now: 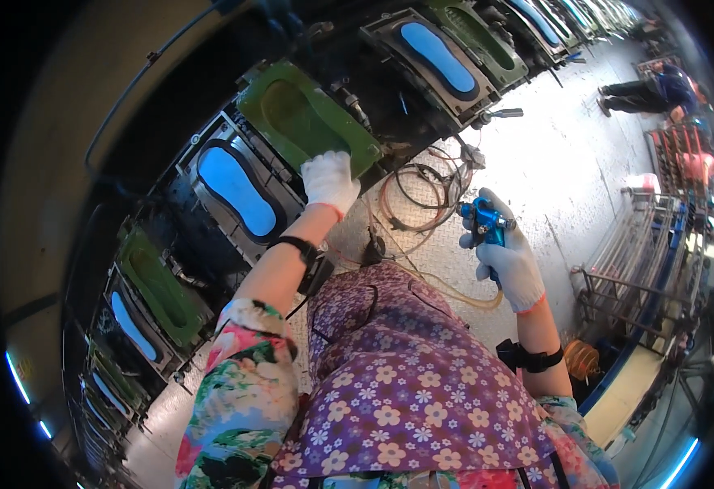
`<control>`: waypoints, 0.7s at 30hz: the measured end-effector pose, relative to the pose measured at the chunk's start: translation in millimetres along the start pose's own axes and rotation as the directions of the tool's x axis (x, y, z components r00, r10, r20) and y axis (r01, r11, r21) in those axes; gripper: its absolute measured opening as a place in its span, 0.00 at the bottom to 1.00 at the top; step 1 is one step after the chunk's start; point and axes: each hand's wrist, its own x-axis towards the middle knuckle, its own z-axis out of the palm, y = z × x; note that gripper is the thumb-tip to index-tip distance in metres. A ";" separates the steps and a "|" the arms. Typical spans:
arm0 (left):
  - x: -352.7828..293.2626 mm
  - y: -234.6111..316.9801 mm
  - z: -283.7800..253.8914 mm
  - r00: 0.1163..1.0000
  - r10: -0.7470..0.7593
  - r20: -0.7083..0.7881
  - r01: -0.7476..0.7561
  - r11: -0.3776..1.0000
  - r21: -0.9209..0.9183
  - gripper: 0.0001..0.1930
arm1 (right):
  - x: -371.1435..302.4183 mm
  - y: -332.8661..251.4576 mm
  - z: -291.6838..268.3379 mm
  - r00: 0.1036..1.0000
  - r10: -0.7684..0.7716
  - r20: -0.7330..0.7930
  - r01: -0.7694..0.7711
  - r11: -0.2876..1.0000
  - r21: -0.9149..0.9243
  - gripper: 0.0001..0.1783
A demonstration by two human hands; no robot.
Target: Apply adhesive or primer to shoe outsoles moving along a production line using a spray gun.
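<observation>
A blue spray gun (487,222) is in my white-gloved right hand (510,259), the fingers wrapped round its handle. From below the gun a yellowish hose (481,303) loops down and left across the floor. My left hand (330,181), also gloved, is closed on the near edge of a green mould half (308,122) with a hollow shaped like a shoe sole. Its fingertips are partly hidden. Beside this half, to the left, lies the metal mould half (218,216) bearing a blue insole (239,191) with a dark rim.
More sole moulds (438,61) run in a line at upper right, and others (157,285) at lower left. Coiled hoses (422,200) lie on the floor (548,138). On the right stands a metal rack (626,253). Another person (658,90) is at far right.
</observation>
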 end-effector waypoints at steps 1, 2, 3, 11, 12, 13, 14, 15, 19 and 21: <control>-0.6 -1.2 -12.7 1.000 -0.017 0.004 0.017 1.000 0.008 0.20 | 12.6 0.2 -8.7 0.999 0.006 0.037 -0.006 1.000 -0.023 0.50; 1.8 -0.3 -39.3 1.000 -0.014 0.002 0.014 1.000 -0.015 0.19 | 24.9 -0.7 -16.1 0.998 0.012 0.066 -0.009 0.999 -0.043 0.50; 6.2 1.7 -69.1 1.000 -0.008 0.002 0.009 0.999 -0.044 0.18 | 34.8 -5.8 -18.7 0.997 0.018 0.071 -0.015 0.999 -0.044 0.50; 99.8 -143.9 -293.8 0.858 0.194 -0.475 -0.212 0.977 0.016 0.18 | 101.6 -79.4 37.1 0.933 -0.307 0.188 0.313 0.950 -0.002 0.47; 87.5 -90.1 -314.5 0.825 0.065 -0.562 -0.108 0.993 -0.045 0.16 | 109.9 -90.3 45.8 0.928 -0.314 0.200 0.317 0.948 0.018 0.46; 115.0 -115.7 -311.2 0.814 0.060 -0.577 -0.105 0.993 -0.045 0.16 | 118.1 -100.2 55.7 0.923 -0.322 0.211 0.322 0.946 0.037 0.45; 133.1 -164.0 -315.4 0.804 -0.020 -0.594 -0.173 0.949 -0.265 0.18 | 122.4 -108.1 78.7 0.889 -0.375 0.262 0.392 0.920 -0.013 0.44; 143.9 -192.9 -318.5 0.804 -0.084 -0.589 -0.259 0.842 -0.474 0.19 | 126.6 -114.7 97.7 0.861 -0.415 0.294 0.451 0.890 -0.062 0.44; 171.3 -182.3 -319.3 0.838 -0.304 -0.453 -0.092 0.740 -0.667 0.20 | 132.4 -145.0 135.6 0.646 -0.689 0.329 0.763 0.599 -0.243 0.41; 173.6 -188.7 -320.8 0.840 -0.225 -0.493 -0.105 0.826 -0.555 0.20 | 120.8 -171.2 147.2 0.631 -0.702 0.331 0.772 0.613 -0.171 0.40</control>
